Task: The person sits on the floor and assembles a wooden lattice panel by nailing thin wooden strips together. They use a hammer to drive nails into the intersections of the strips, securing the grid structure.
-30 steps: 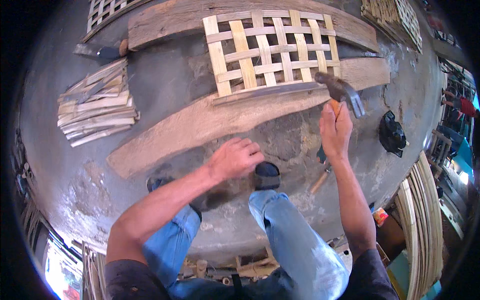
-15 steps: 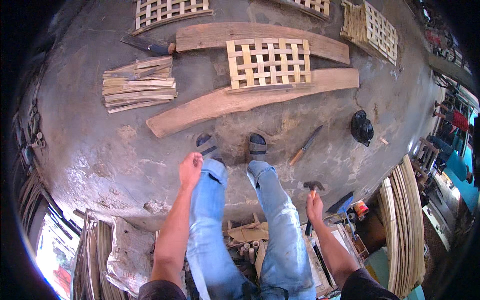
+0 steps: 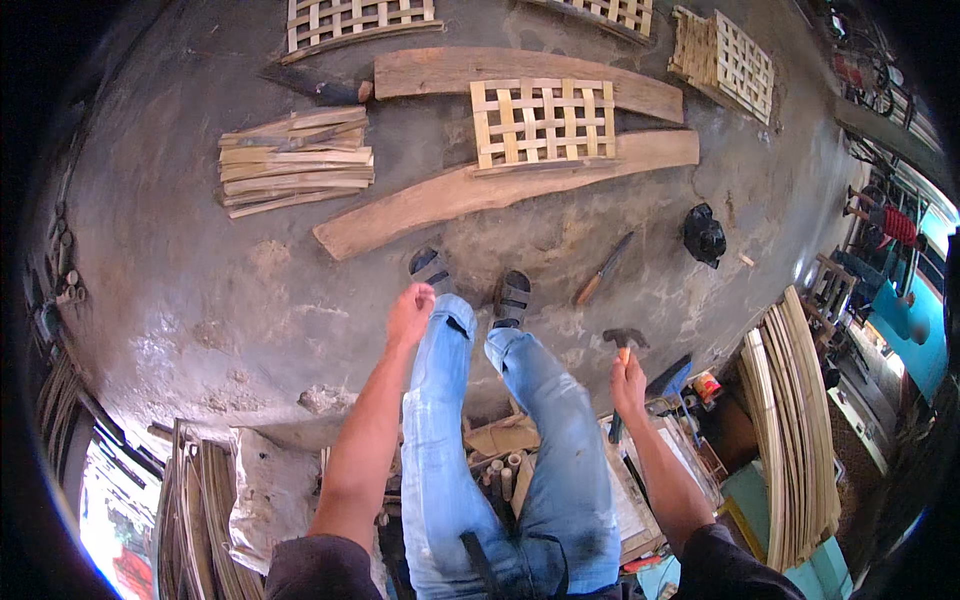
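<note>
My right hand (image 3: 628, 388) grips a hammer (image 3: 625, 340) by its orange handle, its dark head pointing away from me. My left hand (image 3: 410, 314) hovers by my left knee with fingers curled together; whatever they may pinch is too small to make out. In front of my sandalled feet, a woven lattice panel of pale bamboo strips (image 3: 545, 122) rests across two curved wooden boards, the near board (image 3: 400, 207) and the far board (image 3: 430, 72). A knife with a wooden handle (image 3: 603, 270) lies on the floor to the right of my feet.
Left of the boards lies a pile of split strips (image 3: 295, 160). A black plastic bag (image 3: 704, 236) sits to the right. Other lattice panels (image 3: 360, 22) lie further off. Long slats (image 3: 795, 430) stand at the lower right. A person in red (image 3: 898, 226) is at the far right.
My view has shifted, so the boards and panel appear slightly higher. My right foot has turned a little. The hammer stays in my right hand, and my left hand stays closed near my knee.
</note>
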A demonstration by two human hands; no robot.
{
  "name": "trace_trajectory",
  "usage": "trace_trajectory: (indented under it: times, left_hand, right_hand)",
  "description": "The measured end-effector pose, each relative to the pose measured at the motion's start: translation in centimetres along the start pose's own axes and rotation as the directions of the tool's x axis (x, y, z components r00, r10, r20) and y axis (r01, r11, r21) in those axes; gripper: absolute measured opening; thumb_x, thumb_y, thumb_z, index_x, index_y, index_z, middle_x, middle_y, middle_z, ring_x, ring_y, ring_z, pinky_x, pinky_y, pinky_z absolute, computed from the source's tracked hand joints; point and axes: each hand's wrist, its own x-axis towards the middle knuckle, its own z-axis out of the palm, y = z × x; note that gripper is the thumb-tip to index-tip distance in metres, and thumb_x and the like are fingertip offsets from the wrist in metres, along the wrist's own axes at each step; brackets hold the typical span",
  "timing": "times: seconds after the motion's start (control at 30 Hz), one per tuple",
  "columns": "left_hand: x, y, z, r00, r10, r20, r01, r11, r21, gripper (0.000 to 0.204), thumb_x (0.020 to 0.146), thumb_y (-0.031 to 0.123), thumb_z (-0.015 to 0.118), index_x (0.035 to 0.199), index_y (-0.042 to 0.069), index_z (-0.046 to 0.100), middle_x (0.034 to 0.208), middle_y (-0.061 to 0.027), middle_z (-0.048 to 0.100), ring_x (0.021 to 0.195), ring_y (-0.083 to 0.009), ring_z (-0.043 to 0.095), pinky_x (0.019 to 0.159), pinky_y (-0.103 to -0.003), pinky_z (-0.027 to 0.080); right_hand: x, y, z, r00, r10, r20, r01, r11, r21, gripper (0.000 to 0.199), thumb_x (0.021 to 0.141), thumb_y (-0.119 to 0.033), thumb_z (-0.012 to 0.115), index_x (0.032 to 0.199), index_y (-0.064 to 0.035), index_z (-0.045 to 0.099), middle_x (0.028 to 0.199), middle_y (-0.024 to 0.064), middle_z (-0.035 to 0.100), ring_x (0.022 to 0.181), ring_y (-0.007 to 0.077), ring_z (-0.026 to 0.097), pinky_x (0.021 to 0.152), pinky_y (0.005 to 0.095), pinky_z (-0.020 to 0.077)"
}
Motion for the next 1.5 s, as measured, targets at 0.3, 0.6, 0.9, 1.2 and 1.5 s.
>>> trace_trajectory:
  times: [0.3, 0.6, 0.9, 1.2, 1.5]
  left_hand:
    - [0.9, -2.4, -2.2, 0.999, -0.02, -0.029, 0.018, 0.998, -0.052, 0.016, 0.092, 0.019, 0.065, 0.102, 0.007, 0.067, 0.091, -0.0068, 0.072, 0.082, -0.0165, 0.067, 0.075, -0.033, 0.053]
    - [0.1, 1.4, -1.1, 0.998, 0.028, -0.051, -0.027, 0.999, 0.031, 0.017, 0.09, 0.022, 0.066, 0.101, 0.009, 0.067, 0.091, -0.0063, 0.073, 0.082, -0.02, 0.07, 0.075, -0.035, 0.054]
    - [8.5, 5.0, -0.1, 0.968, 0.234, -0.086, -0.217, 0.961, 0.171, 0.022, 0.087, 0.025, 0.067, 0.103, 0.009, 0.067, 0.099, -0.0074, 0.071, 0.091, -0.0258, 0.067, 0.081, -0.04, 0.053]
    - [14.5, 6.7, 1.1, 0.965, 0.25, -0.083, -0.236, 0.96, 0.152, 0.03, 0.089, 0.028, 0.065, 0.112, 0.009, 0.066, 0.109, -0.0089, 0.069, 0.104, -0.0274, 0.064, 0.089, -0.04, 0.051]
    - [18.0, 3.5, 3.4, 0.947, 0.307, -0.097, -0.271, 0.922, 0.275, 0.042, 0.086, 0.032, 0.069, 0.12, 0.008, 0.062, 0.116, -0.0116, 0.066, 0.112, -0.0311, 0.06, 0.095, -0.041, 0.047]
  right_hand:
    - [-2.3, -6.3, -3.4, 0.959, 0.252, 0.132, -0.259, 0.965, 0.045, 0.025, 0.097, -0.024, 0.052, 0.102, 0.0007, 0.057, 0.079, 0.0207, 0.06, 0.074, 0.0343, 0.061, 0.069, 0.0431, 0.0471]
    - [-6.8, -0.3, -9.6, 0.968, 0.253, -0.002, -0.252, 0.967, -0.032, 0.025, 0.098, -0.022, 0.051, 0.105, 0.0011, 0.056, 0.08, 0.0209, 0.062, 0.075, 0.0374, 0.062, 0.068, 0.0465, 0.0464]
    - [-4.0, -1.0, -8.0, 0.99, 0.143, -0.021, -0.144, 0.988, -0.049, 0.02, 0.099, -0.02, 0.051, 0.098, -0.0004, 0.054, 0.07, 0.0109, 0.053, 0.064, 0.0227, 0.053, 0.061, 0.0371, 0.0427]
    - [3.6, -8.9, -4.1, 0.995, 0.103, 0.006, -0.1, 0.95, 0.297, 0.019, 0.098, -0.019, 0.052, 0.1, -0.0011, 0.056, 0.069, 0.0061, 0.051, 0.064, 0.0155, 0.049, 0.059, 0.0355, 0.0402]
    - [15.0, -24.4, 1.1, 0.994, -0.106, 0.026, 0.068, 0.783, 0.619, 0.02, 0.099, -0.018, 0.049, 0.1, 0.0006, 0.057, 0.069, 0.0028, 0.054, 0.06, 0.0117, 0.051, 0.056, 0.0309, 0.042]
